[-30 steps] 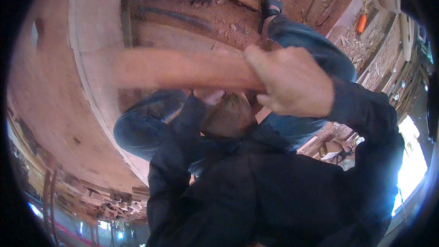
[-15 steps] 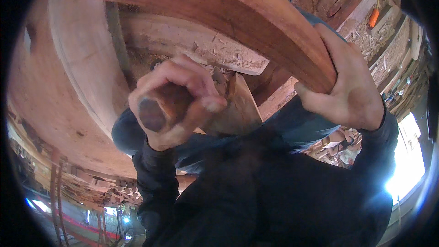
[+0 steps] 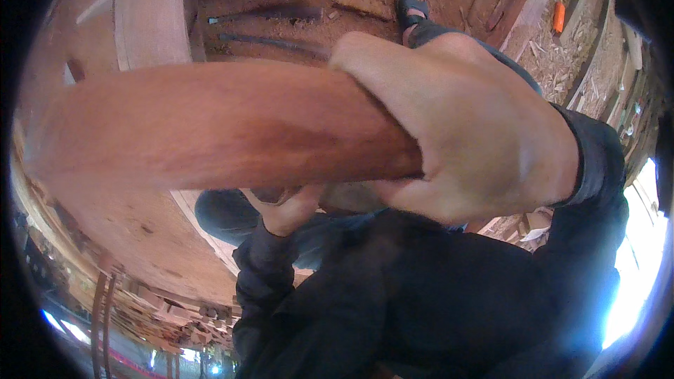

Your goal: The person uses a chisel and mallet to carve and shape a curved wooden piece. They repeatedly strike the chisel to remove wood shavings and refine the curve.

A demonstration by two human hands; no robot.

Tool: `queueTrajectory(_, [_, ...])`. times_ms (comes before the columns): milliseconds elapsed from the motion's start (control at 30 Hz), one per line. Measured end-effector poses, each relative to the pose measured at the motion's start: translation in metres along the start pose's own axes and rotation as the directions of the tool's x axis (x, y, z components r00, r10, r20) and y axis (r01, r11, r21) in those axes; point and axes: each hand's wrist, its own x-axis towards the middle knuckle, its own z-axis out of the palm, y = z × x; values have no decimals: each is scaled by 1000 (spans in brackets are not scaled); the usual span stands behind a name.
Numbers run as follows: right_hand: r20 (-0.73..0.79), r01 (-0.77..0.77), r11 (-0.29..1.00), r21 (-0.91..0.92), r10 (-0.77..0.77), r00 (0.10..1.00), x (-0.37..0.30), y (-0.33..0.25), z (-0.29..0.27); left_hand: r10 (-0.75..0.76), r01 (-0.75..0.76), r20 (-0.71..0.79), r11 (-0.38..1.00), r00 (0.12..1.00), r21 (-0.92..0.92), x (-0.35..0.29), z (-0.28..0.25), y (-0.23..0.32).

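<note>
Close to the camera, a long reddish-brown piece of wood (image 3: 232,126) stretches from the left side to the middle of the view. My right hand (image 3: 484,126) is wrapped round its right end, fingers over the top and thumb below. Lower down and farther away, my left hand (image 3: 291,212) is mostly hidden behind this wood. Its fingers are closed on a brown wooden handle (image 3: 275,195), of which only a small part shows. Whatever the handle belongs to is out of sight.
A large timber surface (image 3: 133,217) fills the left side, with a pale upright board (image 3: 151,21) beyond it. Two dark bars (image 3: 270,42) lie on the brown ground. Wood shavings (image 3: 547,63) and an orange object (image 3: 559,17) are at the far right, near a sandaled foot (image 3: 413,7).
My right hand has raised the reddish-brown wood toward the camera and turned it more level. It now covers much of my left hand, which sits slightly lower and farther right in view.
</note>
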Motion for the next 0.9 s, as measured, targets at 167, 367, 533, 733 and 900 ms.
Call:
queueTrajectory(167, [-53, 115, 979, -165, -126, 991, 2, -27, 2, 20, -48, 182, 988, 983, 147, -8, -19, -25])
queueTrajectory(367, [-161, 139, 988, 61, -128, 979, -4, -16, 18, 20, -72, 255, 978, 967, 197, -10, -28, -31])
queueTrajectory(533, [-147, 247, 962, -118, -263, 953, 0, -17, 9, 9, -74, 275, 971, 961, 227, -15, -37, -35])
queueTrajectory(733, [-39, 137, 969, -208, -148, 988, 6, -10, 22, 27, -98, 275, 964, 961, 247, -9, -35, -44])
queueTrajectory(900, [-2, 113, 925, -364, -122, 993, -4, 6, 25, 10, -29, 100, 980, 995, 196, -5, -23, -35])
